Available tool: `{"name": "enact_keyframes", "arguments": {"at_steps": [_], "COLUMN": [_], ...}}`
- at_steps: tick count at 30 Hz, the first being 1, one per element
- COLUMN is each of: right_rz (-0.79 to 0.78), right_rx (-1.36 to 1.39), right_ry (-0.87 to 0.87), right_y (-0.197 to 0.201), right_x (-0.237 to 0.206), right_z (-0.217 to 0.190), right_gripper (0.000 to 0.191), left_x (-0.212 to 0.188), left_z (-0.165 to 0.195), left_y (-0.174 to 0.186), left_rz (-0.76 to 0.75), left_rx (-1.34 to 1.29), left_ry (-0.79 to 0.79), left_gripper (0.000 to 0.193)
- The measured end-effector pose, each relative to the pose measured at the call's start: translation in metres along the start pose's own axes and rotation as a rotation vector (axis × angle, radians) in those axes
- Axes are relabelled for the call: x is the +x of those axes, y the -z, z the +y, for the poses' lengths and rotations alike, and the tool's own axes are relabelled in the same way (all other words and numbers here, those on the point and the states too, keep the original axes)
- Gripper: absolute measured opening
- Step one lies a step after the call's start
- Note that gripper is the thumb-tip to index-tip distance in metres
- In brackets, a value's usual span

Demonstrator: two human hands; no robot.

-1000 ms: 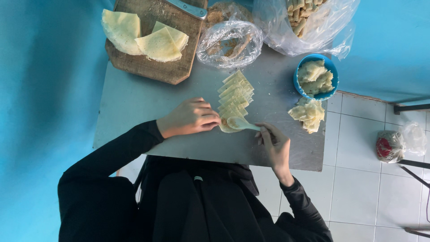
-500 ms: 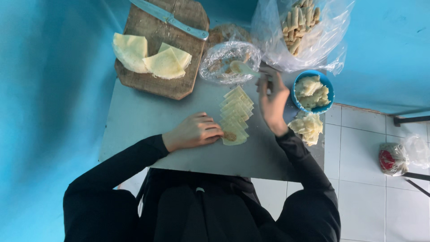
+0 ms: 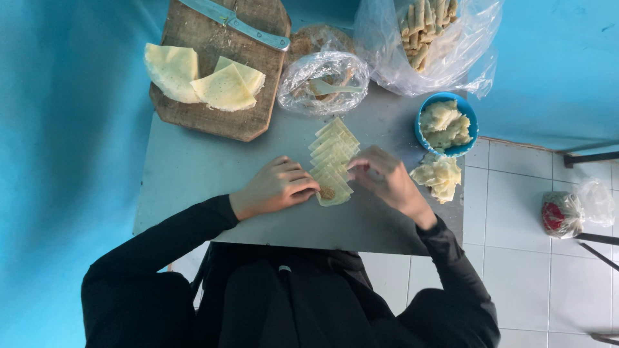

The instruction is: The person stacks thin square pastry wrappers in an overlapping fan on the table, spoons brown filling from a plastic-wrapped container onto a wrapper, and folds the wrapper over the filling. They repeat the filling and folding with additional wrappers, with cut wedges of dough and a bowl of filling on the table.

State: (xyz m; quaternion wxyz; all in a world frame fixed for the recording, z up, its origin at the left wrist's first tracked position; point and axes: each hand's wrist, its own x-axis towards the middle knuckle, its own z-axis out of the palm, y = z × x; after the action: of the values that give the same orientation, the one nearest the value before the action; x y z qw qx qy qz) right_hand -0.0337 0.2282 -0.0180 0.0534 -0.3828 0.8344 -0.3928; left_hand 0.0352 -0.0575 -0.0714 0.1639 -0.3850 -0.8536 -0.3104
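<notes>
Both hands sit near the surface's front edge: left hand (image 3: pixel 278 187) fingers pressed down on the bottom wrapper (image 3: pixel 332 193) with filling, right hand (image 3: pixel 385 177) loosely curled, fingertips pinching the stack's (image 3: pixel 334 153) edge.

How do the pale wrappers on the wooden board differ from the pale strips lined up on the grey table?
The pale folded wrappers on the brown wooden board are large, wedge-shaped and few, lying untouched. The pale narrow strips overlapped in a row on the grey table are small, squarish and many; the left hand and right hand touch the row's near end, where one strip carries a dab of brown filling. Both look like the same thin yellowish dough.
</notes>
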Motion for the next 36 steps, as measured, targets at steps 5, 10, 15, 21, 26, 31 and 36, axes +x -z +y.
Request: {"name": "enact_keyframes", "arguments": {"at_steps": [5,10,15,21,26,31,36], "right_rz": [-0.180,-0.086,-0.030,-0.047,0.045,0.146,0.138], "right_rx": [0.069,-0.018,-0.088,-0.188,-0.134,-0.156,-0.235], "right_ry": [0.078,0.103,0.135,0.201,0.163,0.117,0.178], "right_y": [0.002,-0.016,-0.020,-0.025,-0.045,-0.060,-0.059], "right_x": [-0.021,-0.028,-0.028,-0.022,-0.026,-0.037,-0.042], "right_z": [-0.009,-0.007,-0.014,-0.029,-0.033,-0.033,-0.035], "right_gripper": [0.028,0.022,0.021,0.030,0.027,0.024,0.028], "left_x": [0.003,0.002,-0.003,-0.006,-0.006,-0.007,-0.008], "left_z": [0.004,0.005,0.004,0.006,0.007,0.008,0.009], "left_y": [0.000,-0.002,-0.004,-0.003,0.000,0.001,0.003], "left_rz": [0.054,0.052,-0.001,-0.034,-0.065,-0.056,-0.071], "left_rx": [0.034,0.079,0.138,0.196,0.292,0.361,0.394], "left_ry": [-0.017,-0.021,-0.094,-0.165,-0.224,-0.291,-0.321], "left_gripper": [0.017,0.026,0.030,0.033,0.034,0.037,0.038]}}
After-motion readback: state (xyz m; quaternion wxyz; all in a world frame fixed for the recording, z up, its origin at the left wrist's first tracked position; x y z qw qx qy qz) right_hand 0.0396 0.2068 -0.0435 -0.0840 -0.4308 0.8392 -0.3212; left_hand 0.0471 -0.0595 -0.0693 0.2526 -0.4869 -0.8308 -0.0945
